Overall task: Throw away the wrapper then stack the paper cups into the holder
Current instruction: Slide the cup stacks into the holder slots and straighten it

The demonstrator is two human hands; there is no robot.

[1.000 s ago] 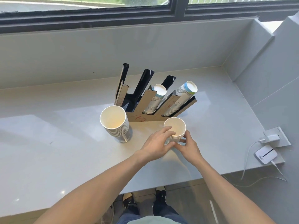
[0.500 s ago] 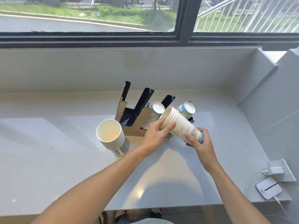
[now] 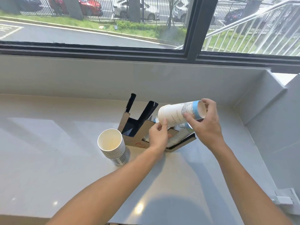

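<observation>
A short stack of white paper cups with a blue band lies on its side in the air above the cup holder. My right hand grips its base end, my left hand pinches its rim end. The cardboard and black holder stands mid-counter with slanted slots; cups lie in its right slots, partly hidden by my hands, and its left slots show nothing inside. A second stack of cups stands upright just left of the holder. No wrapper is in view.
The grey counter runs under a window, with a raised sill wall behind and a side wall on the right. A white socket plate sits at the counter's right edge.
I lifted the small stack off the counter, turned it on its side and raised it above the holder's right slots, base end now pointing right. The camera has tilted up.
</observation>
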